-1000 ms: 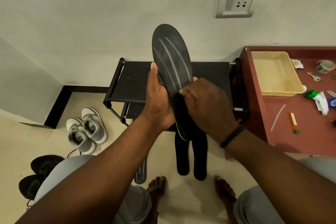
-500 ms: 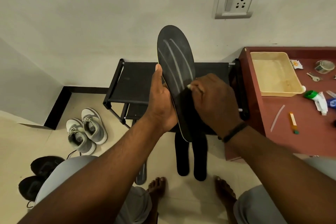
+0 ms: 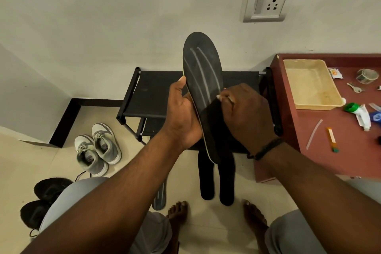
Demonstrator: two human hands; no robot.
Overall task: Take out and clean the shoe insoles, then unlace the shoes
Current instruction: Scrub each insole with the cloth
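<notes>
Black fabric stretches flat across the low shoe rack (image 3: 156,90) against the pale wall, beside a reddish-brown table (image 3: 321,150) carrying a shallow cream plastic tray (image 3: 309,84). In front of the rack, the dark insole (image 3: 203,80) stands nearly upright, long and rounded at the toe, matte with three pale streaks along it and a thin light edge. The left hand (image 3: 183,115) grips its left rim, thumb up along the edge, fingers curled behind. The right hand (image 3: 245,113) pinches a dark cloth (image 3: 212,115) against the insole's lower face, fingers bent. Two black insoles (image 3: 216,181) lie flat on the tiled floor below. Grey laced sneakers (image 3: 97,148) sit left, near black shoes (image 3: 41,202).
</notes>
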